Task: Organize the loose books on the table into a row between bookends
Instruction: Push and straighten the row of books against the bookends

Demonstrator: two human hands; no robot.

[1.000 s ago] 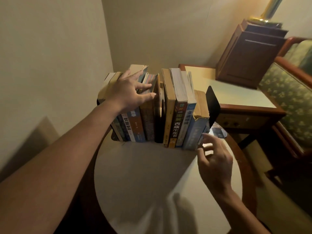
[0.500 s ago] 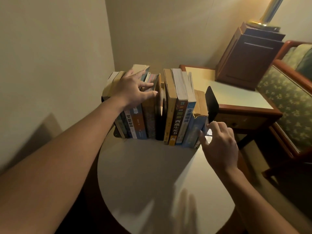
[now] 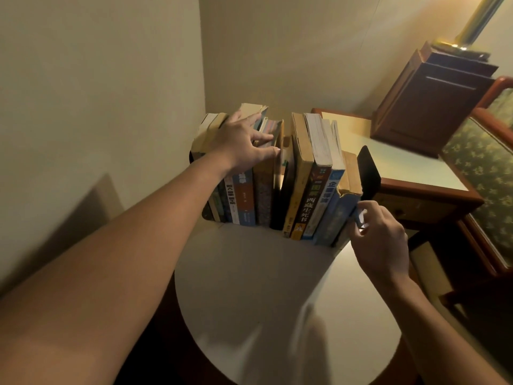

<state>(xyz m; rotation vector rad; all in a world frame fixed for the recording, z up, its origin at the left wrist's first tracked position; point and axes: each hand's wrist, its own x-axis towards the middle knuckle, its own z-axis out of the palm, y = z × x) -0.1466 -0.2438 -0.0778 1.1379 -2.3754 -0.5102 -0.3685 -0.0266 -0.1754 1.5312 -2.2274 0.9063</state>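
Round table (image 3: 249, 287) fills the lower centre, pale top. A row of books (image 3: 308, 184) stands on its far edge at centre frame, spines facing this way. The row's long axis runs left to right across the frame, dipping slightly to the right. It reads as two clumps that stand apart at the top near the middle, the left clump leaning. The black bookend (image 3: 369, 170) is upright right of centre, just beside the last book. A dark edge at the row's left end is probably the left bookend (image 3: 192, 158), mostly hidden. The left hand (image 3: 241, 143) lies flat on top of the left clump, fingers spread and grasping nothing. The right hand (image 3: 380, 237) sits low at the row's right end, fingers curled, pinching a small pale object (image 3: 361, 218) at the foot of the last book; can't tell what it is. The right hand is nearer the black bookend, so closing the row likely means pushing leftward along that axis while the left hand braces.
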